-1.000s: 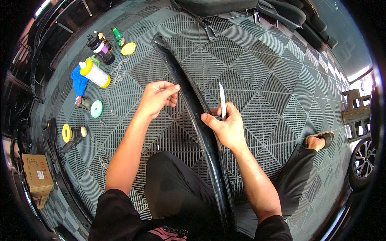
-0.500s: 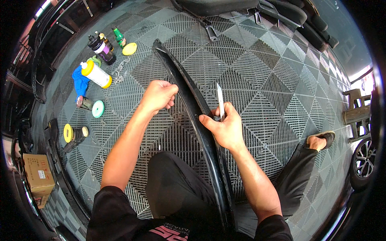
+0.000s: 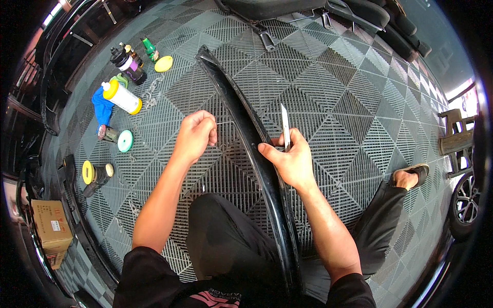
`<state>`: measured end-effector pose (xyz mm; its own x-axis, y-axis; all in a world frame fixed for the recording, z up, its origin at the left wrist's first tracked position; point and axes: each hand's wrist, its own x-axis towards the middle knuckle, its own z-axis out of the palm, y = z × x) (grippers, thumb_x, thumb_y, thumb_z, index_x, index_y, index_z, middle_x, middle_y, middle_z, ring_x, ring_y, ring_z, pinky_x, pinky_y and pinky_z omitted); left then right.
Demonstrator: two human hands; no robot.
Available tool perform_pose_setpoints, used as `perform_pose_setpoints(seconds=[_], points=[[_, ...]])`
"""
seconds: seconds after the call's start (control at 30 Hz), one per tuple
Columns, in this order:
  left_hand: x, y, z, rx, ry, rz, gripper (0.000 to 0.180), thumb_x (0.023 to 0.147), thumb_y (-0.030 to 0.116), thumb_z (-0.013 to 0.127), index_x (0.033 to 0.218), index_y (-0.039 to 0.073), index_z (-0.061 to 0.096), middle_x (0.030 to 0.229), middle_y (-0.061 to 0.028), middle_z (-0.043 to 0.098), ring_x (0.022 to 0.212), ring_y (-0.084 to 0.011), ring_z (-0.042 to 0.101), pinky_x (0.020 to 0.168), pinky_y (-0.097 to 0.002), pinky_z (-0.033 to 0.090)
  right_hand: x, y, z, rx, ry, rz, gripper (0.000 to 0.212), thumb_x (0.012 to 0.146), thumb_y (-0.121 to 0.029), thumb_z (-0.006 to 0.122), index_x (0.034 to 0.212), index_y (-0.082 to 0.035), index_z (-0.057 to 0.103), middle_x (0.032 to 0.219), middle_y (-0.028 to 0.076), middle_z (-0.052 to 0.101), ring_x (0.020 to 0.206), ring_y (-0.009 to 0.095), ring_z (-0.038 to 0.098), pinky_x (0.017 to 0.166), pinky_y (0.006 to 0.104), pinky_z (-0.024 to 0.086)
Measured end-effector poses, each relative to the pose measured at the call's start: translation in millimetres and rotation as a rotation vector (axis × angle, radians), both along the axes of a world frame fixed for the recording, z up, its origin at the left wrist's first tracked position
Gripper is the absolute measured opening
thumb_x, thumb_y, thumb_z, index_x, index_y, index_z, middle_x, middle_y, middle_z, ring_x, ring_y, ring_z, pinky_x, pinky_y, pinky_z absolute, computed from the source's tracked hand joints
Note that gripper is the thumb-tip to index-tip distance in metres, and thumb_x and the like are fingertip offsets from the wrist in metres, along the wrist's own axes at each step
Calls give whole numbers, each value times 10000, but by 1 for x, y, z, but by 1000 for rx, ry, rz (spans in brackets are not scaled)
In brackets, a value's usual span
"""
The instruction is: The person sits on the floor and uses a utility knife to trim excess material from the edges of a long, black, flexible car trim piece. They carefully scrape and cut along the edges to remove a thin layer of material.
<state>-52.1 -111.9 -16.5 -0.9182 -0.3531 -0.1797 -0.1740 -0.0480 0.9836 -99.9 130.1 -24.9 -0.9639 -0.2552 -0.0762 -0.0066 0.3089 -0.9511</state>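
A long, glossy black car trim piece (image 3: 264, 172) slants from my lap up and away toward the far left. My right hand (image 3: 291, 160) grips its right edge, thumb on top. The same hand also holds a slim craft knife (image 3: 285, 126), its blade pointing up and away. To the left of the trim, my left hand (image 3: 196, 134) is closed in a pinch, apart from the part. A thin pale strand (image 3: 224, 122) runs from those fingers to the trim's left edge; its end inside the fingers is hidden.
At left on the grey tiled floor (image 3: 339, 123) are a yellow-and-white bottle (image 3: 122, 97), a dark bottle (image 3: 128, 66), a green bottle (image 3: 150, 50), a blue cloth (image 3: 102, 109), and polishers with a yellow pad (image 3: 88, 172) and a mint pad (image 3: 125, 141). Car seats (image 3: 354, 13) lie far off.
My left hand has pulled left and slightly down, away from the trim's edge, and the thin strand now shows stretched between. My right hand keeps the trim and knife, shifted slightly right.
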Motion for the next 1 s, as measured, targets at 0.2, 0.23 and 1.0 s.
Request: perform_pose_setpoints(seconds=[0.2,0.23,1.0], points=[[38,-9,10,9,179,18,88,881,89,507,808,42,521,765,-95,570,685,-194,559,615,-333,483,0,-1,5,-9,-34,7,433,714,-285,878,814,-60,522,707,26,569,632,119,528,597,301,479],[45,-17,7,-26,378,29,79,886,90,507,820,50,526,849,-116,614,769,-222,601,690,-350,513,0,-1,6,-7,-37,9,434,714,-285,879,814,-61,521,708,26,568,632,119,527,597,300,478],[-6,7,3,-227,-138,-79,230,935,207,707,930,-23,689,766,-64,675,651,-137,650,595,-274,555,5,-8,7,20,-3,36,433,716,-276,877,817,-59,517,714,27,583,638,102,534,590,287,481]])
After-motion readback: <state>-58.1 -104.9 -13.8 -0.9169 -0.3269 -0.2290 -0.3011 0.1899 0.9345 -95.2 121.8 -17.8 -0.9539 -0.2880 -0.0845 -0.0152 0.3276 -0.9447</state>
